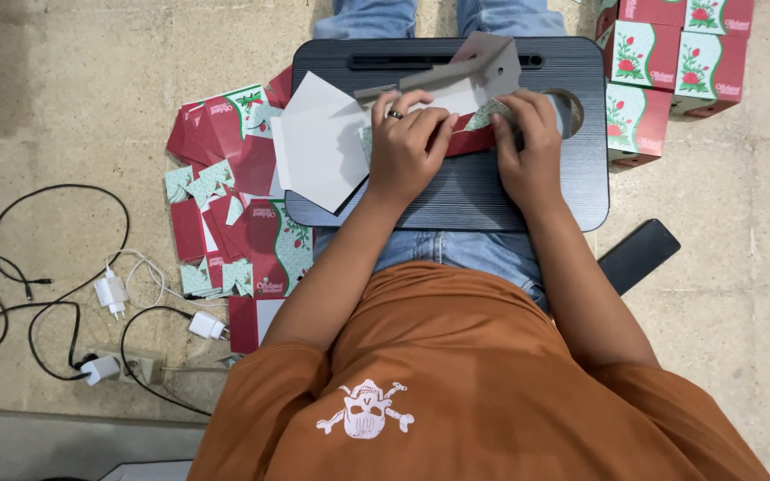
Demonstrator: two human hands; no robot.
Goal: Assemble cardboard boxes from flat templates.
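A flat cardboard box blank (456,85), grey on its inner face and red and green with a flower print on the outer, lies half folded on the dark lap worktop (465,191), and both hands are on it. The left hand (407,147), a ring on one finger, has its grip curled closed over the blank's near edge, pressing it down; the right hand (528,147) beside it is also closed on the blank, fingers bent over a patterned flap. One grey flap stands up just beyond the fingertips, in front of the long slot at the worktop's far edge. To the outer side of the left grip a loose grey sheet of card (318,142) hangs over the worktop's corner. Past that, on the floor, lies a spread pile of unfolded red and green box blanks (233,205), and further out a tangle of black cables (37,267) with white chargers (110,292) plugged into a power strip (140,363). To the outer side of the right grip, beyond the worktop's round cup hole, stands a stack of finished boxes (670,62) in the same print; whether anything is inside them cannot be told. A black phone (639,254) rests on the floor, near the right forearm.
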